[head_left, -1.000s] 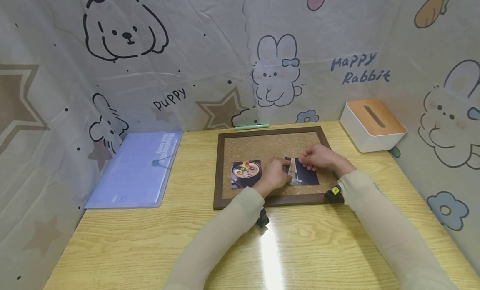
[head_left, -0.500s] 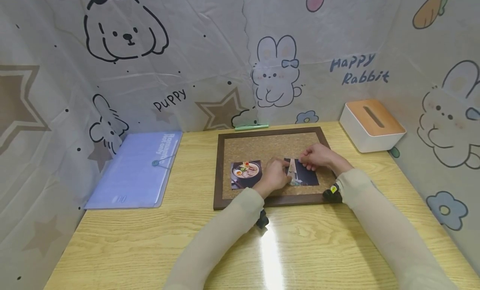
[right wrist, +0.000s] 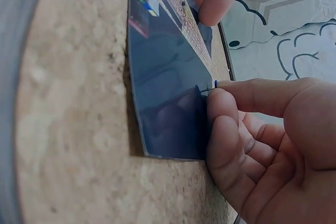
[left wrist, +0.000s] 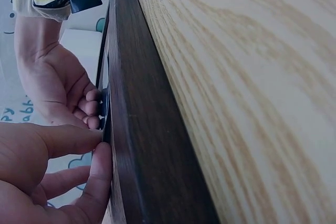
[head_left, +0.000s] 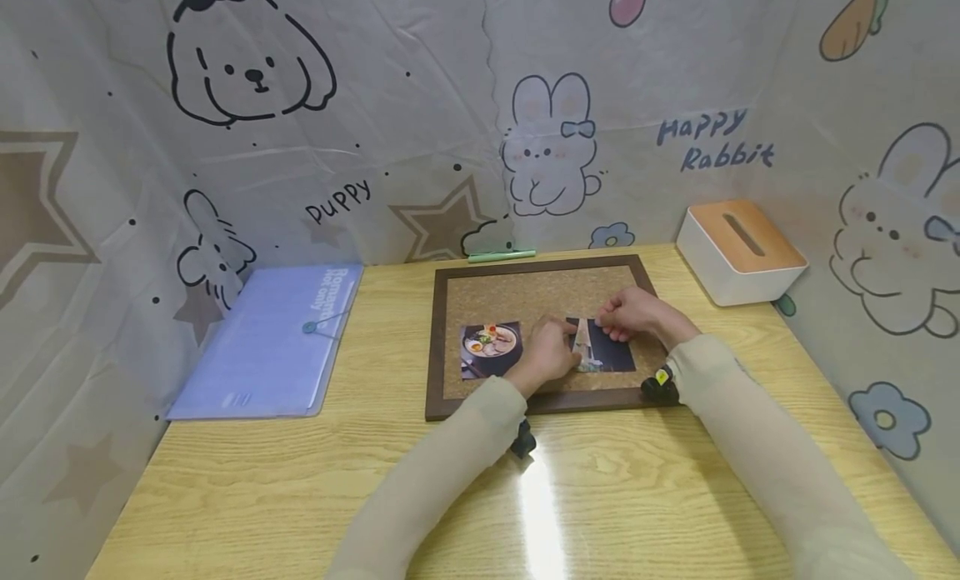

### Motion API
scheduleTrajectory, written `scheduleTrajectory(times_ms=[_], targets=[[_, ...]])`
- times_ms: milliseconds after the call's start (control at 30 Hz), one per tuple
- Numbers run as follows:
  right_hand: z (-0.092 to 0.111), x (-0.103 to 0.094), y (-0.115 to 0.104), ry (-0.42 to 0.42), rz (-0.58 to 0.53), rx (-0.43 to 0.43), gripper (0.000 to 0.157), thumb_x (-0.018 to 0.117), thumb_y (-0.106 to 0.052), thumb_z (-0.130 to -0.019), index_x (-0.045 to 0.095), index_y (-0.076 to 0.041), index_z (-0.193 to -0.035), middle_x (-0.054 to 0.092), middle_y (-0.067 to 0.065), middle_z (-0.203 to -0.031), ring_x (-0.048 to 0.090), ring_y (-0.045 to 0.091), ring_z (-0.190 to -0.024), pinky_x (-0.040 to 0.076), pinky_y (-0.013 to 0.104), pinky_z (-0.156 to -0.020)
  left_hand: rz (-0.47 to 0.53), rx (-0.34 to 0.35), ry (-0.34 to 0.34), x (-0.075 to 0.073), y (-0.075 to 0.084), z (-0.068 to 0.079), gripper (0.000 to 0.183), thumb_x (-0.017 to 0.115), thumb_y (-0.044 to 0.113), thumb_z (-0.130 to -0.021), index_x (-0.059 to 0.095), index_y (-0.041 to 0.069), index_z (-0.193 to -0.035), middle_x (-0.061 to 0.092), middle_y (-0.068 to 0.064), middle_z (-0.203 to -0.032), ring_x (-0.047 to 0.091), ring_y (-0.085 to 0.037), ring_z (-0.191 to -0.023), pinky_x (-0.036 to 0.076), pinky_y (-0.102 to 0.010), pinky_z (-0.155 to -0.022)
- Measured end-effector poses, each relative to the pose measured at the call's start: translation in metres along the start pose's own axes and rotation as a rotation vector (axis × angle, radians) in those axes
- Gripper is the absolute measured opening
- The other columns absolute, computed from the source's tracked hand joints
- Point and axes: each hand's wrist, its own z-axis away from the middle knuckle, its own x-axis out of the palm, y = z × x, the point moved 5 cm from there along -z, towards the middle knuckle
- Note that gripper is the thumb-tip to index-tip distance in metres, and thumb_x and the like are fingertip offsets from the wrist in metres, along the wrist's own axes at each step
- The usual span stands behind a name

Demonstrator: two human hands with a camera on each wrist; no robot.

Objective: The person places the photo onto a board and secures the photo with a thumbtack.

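Note:
On a cork board (head_left: pixel 525 292) with a dark brown frame lies a dark photo (head_left: pixel 617 357) showing a pale tower. My right hand (head_left: pixel 637 312) pinches a pushpin (right wrist: pixel 216 84) between thumb and index finger; its thin needle points at the photo near the top edge, with a bit of blue head showing. Fingertips of my left hand (head_left: pixel 551 351) press on the photo's left part, spread from its upper to its lower side. Left of that hand is a ramen photo (head_left: pixel 491 347), its right corner partly hidden.
A lilac folder (head_left: pixel 262 347) with a string closure lies on the table's left side. Behind the board there is a green pen-like stick (head_left: pixel 501 256). A white tissue box (head_left: pixel 742 251) with a wooden lid stands at the back right. Printed cloth surrounds the table.
Both hands keep almost the same place on the photo. The head view shifts very slightly; nothing is taken up or let go.

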Motion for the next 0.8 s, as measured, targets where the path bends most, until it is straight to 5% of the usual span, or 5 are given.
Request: scheduleTrajectory(times_ms=[533, 800], targets=[[-0.002, 0.001, -0.003, 0.038, 0.108, -0.019, 0.015, 0.058, -0.012, -0.097, 0.066, 0.000, -0.092, 0.062, -0.001, -0.067, 0.059, 0.008, -0.059, 0.052, 0.022, -0.056, -0.023, 0.063, -0.012, -0.004, 0.001, -0.001, 0.041, 0.078, 0.017, -0.084, 0.072, 0.007, -0.123, 0.072, -0.006, -0.119, 0.060, -0.021, -0.116, 0.045, -0.030, -0.103], [0.012, -0.007, -0.005, 0.058, 0.102, -0.088, 0.019, 0.056, -0.012, -0.099, 0.067, 0.003, -0.100, 0.064, 0.004, -0.076, 0.062, 0.011, -0.063, 0.054, 0.026, -0.058, 0.042, 0.052, -0.077, -0.016, -0.005, 0.004, 0.033, 0.065, 0.015, -0.093, 0.070, 0.009, -0.125, 0.072, -0.007, -0.123, 0.066, -0.022, -0.116, 0.051, -0.032, -0.099]])
